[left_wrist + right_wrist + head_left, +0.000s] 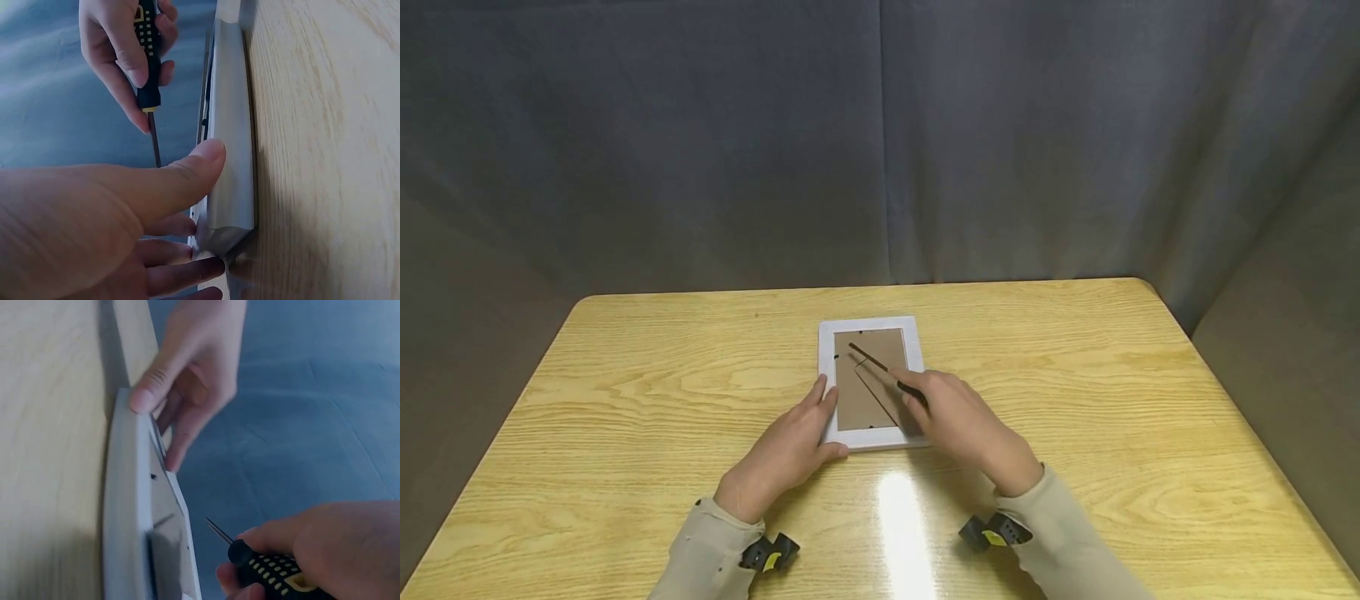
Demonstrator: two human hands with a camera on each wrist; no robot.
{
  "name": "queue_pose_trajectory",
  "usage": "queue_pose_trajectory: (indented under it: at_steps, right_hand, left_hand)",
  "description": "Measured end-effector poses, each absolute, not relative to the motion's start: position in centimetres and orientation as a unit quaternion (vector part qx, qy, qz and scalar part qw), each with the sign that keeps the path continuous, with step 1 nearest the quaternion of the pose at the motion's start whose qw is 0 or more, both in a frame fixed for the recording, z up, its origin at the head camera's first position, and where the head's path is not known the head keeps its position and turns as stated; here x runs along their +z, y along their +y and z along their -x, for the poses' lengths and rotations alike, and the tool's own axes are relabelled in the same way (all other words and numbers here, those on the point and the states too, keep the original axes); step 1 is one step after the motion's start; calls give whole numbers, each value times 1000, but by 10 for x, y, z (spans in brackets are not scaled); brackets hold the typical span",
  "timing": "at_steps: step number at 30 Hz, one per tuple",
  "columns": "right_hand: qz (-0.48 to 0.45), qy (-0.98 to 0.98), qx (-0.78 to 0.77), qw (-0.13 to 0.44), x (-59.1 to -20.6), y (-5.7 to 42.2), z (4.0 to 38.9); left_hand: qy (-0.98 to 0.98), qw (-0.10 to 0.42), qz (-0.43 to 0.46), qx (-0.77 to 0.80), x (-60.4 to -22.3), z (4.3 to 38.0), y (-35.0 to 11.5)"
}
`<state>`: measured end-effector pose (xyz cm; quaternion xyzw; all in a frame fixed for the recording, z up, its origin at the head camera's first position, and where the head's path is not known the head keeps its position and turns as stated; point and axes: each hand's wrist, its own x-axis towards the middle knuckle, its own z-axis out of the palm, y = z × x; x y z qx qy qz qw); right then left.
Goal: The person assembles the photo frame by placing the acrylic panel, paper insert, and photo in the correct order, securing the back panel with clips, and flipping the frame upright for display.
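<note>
A white picture frame (868,324) lies face down on the table, its brown backing board (865,400) facing up. Small dark tabs sit along the backing's edges, and thin dark lines cross its surface. My left hand (790,442) grips the near left corner, thumb on the near edge and fingers along the left side. In my right hand (962,417) is a screwdriver (149,75) with a black and yellow handle. Its thin shaft (868,357) slants over the backing toward the far left. The right wrist view shows the shaft apart from the frame (122,506).
The wooden table (1112,375) extends around the frame on all sides. A dark grey curtain (737,150) hangs behind its far edge. Small black devices (771,552) are strapped to both wrists over beige sleeves (1067,533).
</note>
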<state>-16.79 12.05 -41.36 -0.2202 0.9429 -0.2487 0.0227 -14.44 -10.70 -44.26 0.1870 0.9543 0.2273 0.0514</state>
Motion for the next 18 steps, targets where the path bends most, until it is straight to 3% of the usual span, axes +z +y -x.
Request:
queue_pose_trajectory:
  at_steps: [18]
  right_hand:
    - [201,950,-237,-2,-395,150,177]
  left_hand:
    - [956,45,-181,227,-443,146,-108]
